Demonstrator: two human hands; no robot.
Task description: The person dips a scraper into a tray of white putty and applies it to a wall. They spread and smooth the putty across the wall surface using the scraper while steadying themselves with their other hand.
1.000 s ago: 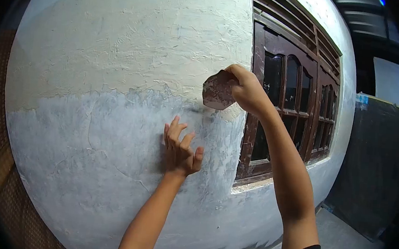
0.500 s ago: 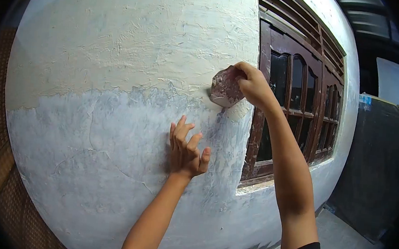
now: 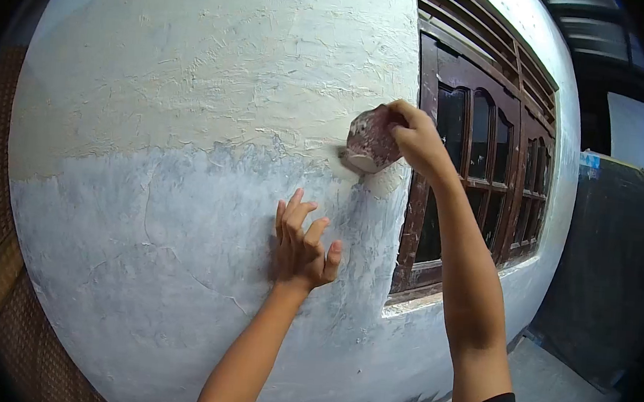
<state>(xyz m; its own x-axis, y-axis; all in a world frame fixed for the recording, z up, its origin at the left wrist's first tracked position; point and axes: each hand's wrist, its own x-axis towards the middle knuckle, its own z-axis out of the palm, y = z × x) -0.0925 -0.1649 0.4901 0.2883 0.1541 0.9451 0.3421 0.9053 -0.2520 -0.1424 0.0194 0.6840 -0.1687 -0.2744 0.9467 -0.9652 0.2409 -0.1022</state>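
My right hand [image 3: 418, 139] grips a reddish-brown scraper [image 3: 372, 138] smeared with pale filler, its lower left edge close against the wall [image 3: 185, 213] left of the window frame. Rough cream filler [image 3: 219, 64] covers the upper wall, and the lower part is smooth bluish-white. The scraper is near the border between the two. Below and left of it, my left hand [image 3: 304, 241] holds nothing. Its fingers are spread and slightly bent, close to the bluish-white surface; whether they touch it I cannot tell.
A dark brown window [image 3: 484, 161] with glass panes and slats stands right of the scraper, its sill [image 3: 420, 305] coated with filler. A dark panel [image 3: 600, 268] leans at the far right above a grey floor [image 3: 549, 393]. Woven matting [image 3: 31, 337] lines the left side.
My right hand and the scraper have shifted slightly to the right, and the scraper has tilted a little. My left hand has hardly moved.
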